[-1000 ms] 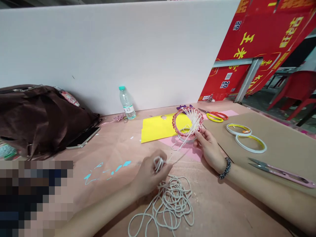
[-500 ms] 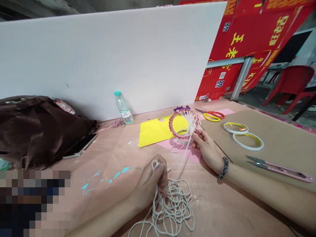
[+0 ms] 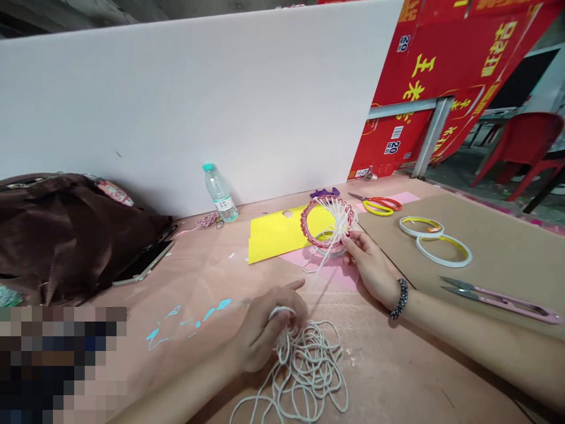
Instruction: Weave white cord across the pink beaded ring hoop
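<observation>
My right hand [image 3: 368, 262] pinches the lower right rim of a round hoop [image 3: 305, 227] wrapped in pink-red cord. White strands [image 3: 339, 212] fan across the hoop's right part and gather near my fingertips. Nearer to me, my left hand [image 3: 273, 327] is closed on a bunch of white cord, its index finger pointing out to the right. Beneath and beside that hand lies a loose tangled pile of the same white cord [image 3: 315, 365] on the table. A faint blurred line of cord runs between the two hands.
Behind the hoop lie yellow paper [image 3: 269, 238] and pink paper [image 3: 344, 274]. Scissors [image 3: 382, 206], tape rolls [image 3: 444, 250] and pink-handled snips [image 3: 503, 300] are at right. A water bottle [image 3: 219, 194], phone [image 3: 143, 265] and brown bag [image 3: 75, 235] stand left, before a white board [image 3: 198, 100].
My left hand has turned and its index finger has stretched out, with the cord bunch now showing in its grip. The strand by the hoop hangs slacker. My right hand stays nearly in place.
</observation>
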The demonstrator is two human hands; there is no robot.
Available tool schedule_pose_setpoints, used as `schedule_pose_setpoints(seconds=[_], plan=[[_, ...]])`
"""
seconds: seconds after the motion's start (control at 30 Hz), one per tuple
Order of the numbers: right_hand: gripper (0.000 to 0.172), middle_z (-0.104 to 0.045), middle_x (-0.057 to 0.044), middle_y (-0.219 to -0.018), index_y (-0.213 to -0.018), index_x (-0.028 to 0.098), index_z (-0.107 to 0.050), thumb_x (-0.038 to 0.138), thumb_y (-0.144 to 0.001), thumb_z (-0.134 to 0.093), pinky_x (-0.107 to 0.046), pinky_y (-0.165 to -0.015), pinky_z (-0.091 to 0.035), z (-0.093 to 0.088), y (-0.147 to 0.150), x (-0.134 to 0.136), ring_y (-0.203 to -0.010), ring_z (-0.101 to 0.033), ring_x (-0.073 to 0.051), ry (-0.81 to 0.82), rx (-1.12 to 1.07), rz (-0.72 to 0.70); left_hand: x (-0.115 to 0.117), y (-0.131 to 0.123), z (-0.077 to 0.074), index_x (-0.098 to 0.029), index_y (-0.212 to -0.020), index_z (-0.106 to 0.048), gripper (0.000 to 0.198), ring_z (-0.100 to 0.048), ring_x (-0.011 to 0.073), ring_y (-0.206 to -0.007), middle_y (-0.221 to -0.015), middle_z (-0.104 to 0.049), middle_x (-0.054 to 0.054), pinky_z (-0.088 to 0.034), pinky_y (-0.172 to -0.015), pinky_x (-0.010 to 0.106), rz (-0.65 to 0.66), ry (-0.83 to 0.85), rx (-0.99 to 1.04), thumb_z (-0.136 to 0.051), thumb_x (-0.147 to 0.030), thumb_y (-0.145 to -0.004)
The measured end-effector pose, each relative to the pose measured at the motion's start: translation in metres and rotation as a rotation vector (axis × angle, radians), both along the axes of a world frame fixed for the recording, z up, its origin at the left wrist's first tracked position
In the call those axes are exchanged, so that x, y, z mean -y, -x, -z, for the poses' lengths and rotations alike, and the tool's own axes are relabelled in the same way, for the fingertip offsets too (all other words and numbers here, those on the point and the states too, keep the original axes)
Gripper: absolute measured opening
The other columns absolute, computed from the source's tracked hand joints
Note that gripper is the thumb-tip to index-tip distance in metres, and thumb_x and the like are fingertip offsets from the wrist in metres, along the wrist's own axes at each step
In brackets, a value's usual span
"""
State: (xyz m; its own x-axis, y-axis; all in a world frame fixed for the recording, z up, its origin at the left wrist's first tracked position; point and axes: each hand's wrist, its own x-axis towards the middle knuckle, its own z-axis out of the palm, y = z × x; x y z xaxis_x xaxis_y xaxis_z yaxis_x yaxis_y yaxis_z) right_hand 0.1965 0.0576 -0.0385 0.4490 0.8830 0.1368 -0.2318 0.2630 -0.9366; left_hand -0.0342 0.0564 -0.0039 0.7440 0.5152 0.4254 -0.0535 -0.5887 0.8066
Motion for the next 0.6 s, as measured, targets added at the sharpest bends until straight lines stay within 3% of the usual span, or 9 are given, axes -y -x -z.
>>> schedule_pose_setpoints(seconds=[0.07,0.17,0.27,0.37,0.43,0.47,0.53,0.57,0.6], plan=[[0.028,-0.053,0.004,-0.071,-0.091,0.020,-0.056,0.041,-0.076,-0.065,-0.018,-0.042,-0.033,0.001,-0.001,0.000,-0.049,-0.044,-0.006,-0.003,0.002,0.001,-0.003,-0.003,0.008,-0.022,-0.090,-0.050,0.024,-0.053,0.0100,-0.052,-0.063,-0.053,-0.005,-0.052,-0.076,0.038,-0.224,0.250,-0.015,-0.040,-0.043,-0.092],[0.028,-0.053,0.004,-0.075,-0.092,0.020,-0.054,0.042,-0.078,-0.064,-0.018,-0.042,-0.033,0.003,-0.003,0.001,-0.050,-0.044,-0.005,-0.005,0.010,-0.011,-0.011,-0.008,0.012,-0.023,-0.104,-0.052,0.033,-0.052,0.0100,-0.052,-0.068,-0.056,-0.005,-0.051,-0.059,0.029,-0.381,0.389,-0.244,-0.060,-0.044,-0.080],[0.027,-0.052,0.004,-0.074,-0.091,0.019,-0.054,0.041,-0.077,-0.065,-0.018,-0.044,-0.034,0.003,-0.004,0.002,-0.050,-0.044,-0.005,0.004,0.025,-0.027,-0.016,-0.010,0.005,-0.018,-0.090,-0.064,0.028,-0.059,0.0147,-0.067,-0.075,-0.063,0.003,-0.049,-0.065,0.028,-0.326,0.171,-0.403,-0.052,-0.042,-0.086],[0.026,-0.052,0.004,-0.073,-0.091,0.019,-0.054,0.040,-0.078,-0.064,-0.018,-0.044,-0.034,0.002,-0.004,0.003,-0.050,-0.044,-0.005,0.011,0.025,-0.030,-0.012,-0.007,-0.005,-0.020,-0.084,-0.068,0.030,-0.058,0.0219,-0.097,-0.099,-0.065,0.009,-0.046,-0.085,0.036,-0.236,-0.220,-0.227,-0.046,-0.040,-0.089],[0.026,-0.051,0.005,-0.071,-0.091,0.019,-0.054,0.040,-0.079,-0.063,-0.018,-0.044,-0.033,0.002,-0.003,0.003,-0.050,-0.044,-0.005,0.016,0.020,-0.032,-0.005,-0.006,-0.009,-0.021,-0.082,-0.067,0.029,-0.049,0.0259,-0.116,-0.115,-0.061,0.009,-0.036,-0.100,0.044,-0.117,-0.391,-0.084,-0.047,-0.041,-0.089],[0.026,-0.050,0.005,-0.069,-0.090,0.019,-0.054,0.040,-0.078,-0.063,-0.018,-0.043,-0.033,0.001,-0.003,0.003,-0.050,-0.043,-0.005,0.018,0.018,-0.033,-0.001,-0.005,-0.010,-0.022,-0.083,-0.066,0.031,-0.051,0.0250,-0.114,-0.112,-0.063,0.009,-0.033,-0.103,0.046,-0.052,-0.375,-0.064,-0.043,-0.041,-0.090],[0.025,-0.050,0.005,-0.068,-0.088,0.018,-0.054,0.039,-0.078,-0.064,-0.018,-0.043,-0.033,-0.001,-0.002,0.003,-0.049,-0.043,-0.005,0.016,0.020,-0.026,0.007,-0.006,-0.006,-0.022,-0.085,-0.062,0.035,-0.063,0.0176,-0.084,-0.081,-0.067,0.004,-0.037,-0.100,0.046,0.048,-0.182,-0.096,-0.034,-0.040,-0.094],[0.025,-0.050,0.005,-0.069,-0.087,0.018,-0.054,0.039,-0.077,-0.065,-0.018,-0.043,-0.033,-0.002,-0.001,0.004,-0.049,-0.044,-0.005,0.012,0.022,-0.020,0.009,-0.007,-0.003,-0.021,-0.082,-0.059,0.035,-0.060,0.0135,-0.064,-0.066,-0.062,0.000,-0.044,-0.091,0.043,0.018,-0.017,-0.107,-0.032,-0.040,-0.095],[0.025,-0.051,0.005,-0.071,-0.087,0.018,-0.054,0.038,-0.077,-0.065,-0.018,-0.044,-0.033,-0.002,-0.001,0.004,-0.050,-0.044,-0.005,0.008,0.025,-0.016,0.009,-0.009,0.001,-0.021,-0.086,-0.056,0.031,-0.054,0.0112,-0.051,-0.057,-0.055,-0.003,-0.051,-0.073,0.036,-0.097,0.144,-0.070,-0.034,-0.041,-0.094]])
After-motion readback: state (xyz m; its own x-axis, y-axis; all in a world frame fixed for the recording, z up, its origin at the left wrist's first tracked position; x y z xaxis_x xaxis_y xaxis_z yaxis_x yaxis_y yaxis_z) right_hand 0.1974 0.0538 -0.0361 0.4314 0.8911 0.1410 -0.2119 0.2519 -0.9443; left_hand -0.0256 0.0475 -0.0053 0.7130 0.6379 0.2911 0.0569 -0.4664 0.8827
